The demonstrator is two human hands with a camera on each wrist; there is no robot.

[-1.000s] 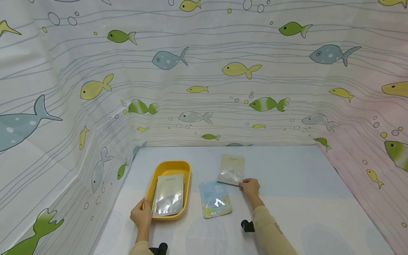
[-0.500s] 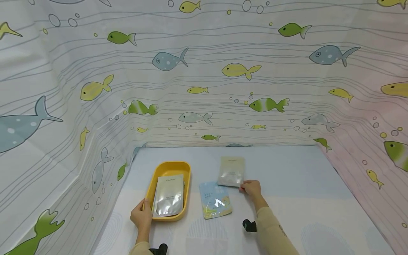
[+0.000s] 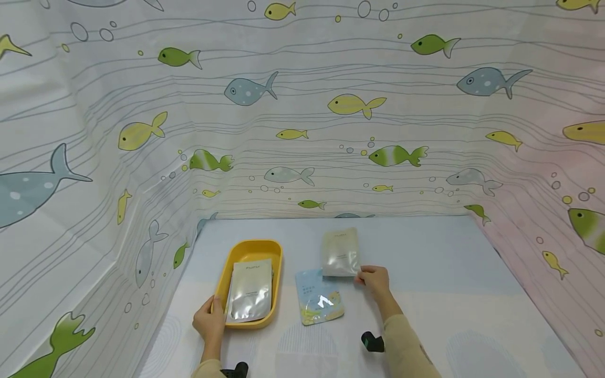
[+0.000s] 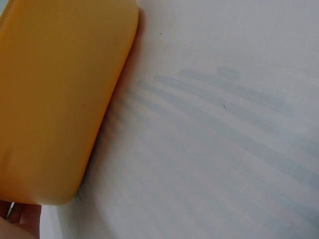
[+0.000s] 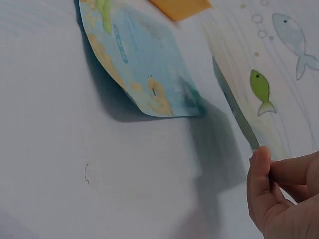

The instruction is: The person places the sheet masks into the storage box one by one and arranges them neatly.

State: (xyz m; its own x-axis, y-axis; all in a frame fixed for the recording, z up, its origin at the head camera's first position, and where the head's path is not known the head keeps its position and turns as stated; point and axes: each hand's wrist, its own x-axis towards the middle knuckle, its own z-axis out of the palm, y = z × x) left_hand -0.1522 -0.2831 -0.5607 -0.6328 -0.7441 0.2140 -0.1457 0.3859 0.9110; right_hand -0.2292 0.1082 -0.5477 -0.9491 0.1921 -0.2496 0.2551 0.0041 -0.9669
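My right hand [image 3: 375, 281] pinches the lower right corner of a cream-and-silver sheet mask packet [image 3: 340, 252] in the head view. The right wrist view shows the packet [image 5: 233, 107] nearly edge-on between thumb and fingers, raised off the table. Just below it lies a light-blue illustrated packet [image 3: 319, 299], its end curling up in the right wrist view. My left hand [image 3: 209, 318] grips the left rim of a yellow tray [image 3: 258, 242]. In that tray rests another cream-and-silver packet [image 3: 251, 289], with an edge of something beneath it. The left wrist view shows mainly the tray's outer side [image 4: 60, 99].
A pale patterned cloth [image 3: 425, 294] covers the table. Fish-printed sheeting [image 3: 302, 152] rises at the back and both sides. Black wrist camera mounts [image 3: 372, 342] sit by both forearms.
The packet in my right hand has tilted and shifted slightly left, while the hand has edged right and down. My left hand and the tray stay in place.
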